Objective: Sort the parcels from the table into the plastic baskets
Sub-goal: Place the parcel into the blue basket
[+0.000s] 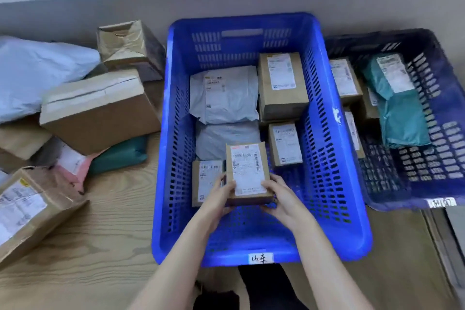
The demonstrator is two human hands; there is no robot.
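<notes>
Your left hand [221, 196] and right hand [279, 199] both grasp the near end of a small cardboard parcel [247, 171], thumbs on its white label and fingers curled under it. The parcel sits label up inside the near half of the bright blue basket [161, 184]; you cannot tell whether it rests on anything beneath. A handwritten tag [260, 258] is stuck on the basket's near rim. Just left of the held parcel lies a small labelled box [205, 181]. Farther in, a second small box [285, 143] lies to the right, a grey mailer bag [226, 138] in the middle, a white mailer bag [224, 94] beyond it, and a taller box [281, 83] at the far right. Touching the basket's right side stands a dark blue basket [440, 158] holding a teal bag [400, 113] and a brown box [344, 80]. On the wooden table [100, 234] to your left, unsorted parcels lie heaped: a torn labelled box [27, 209] nearest, then a pink mailer [73, 166] and a teal mailer [118, 156], a large carton [98, 111] leaning on them, a pale blue bag [37, 70], and a crumpled carton [128, 45] against the wall.
</notes>
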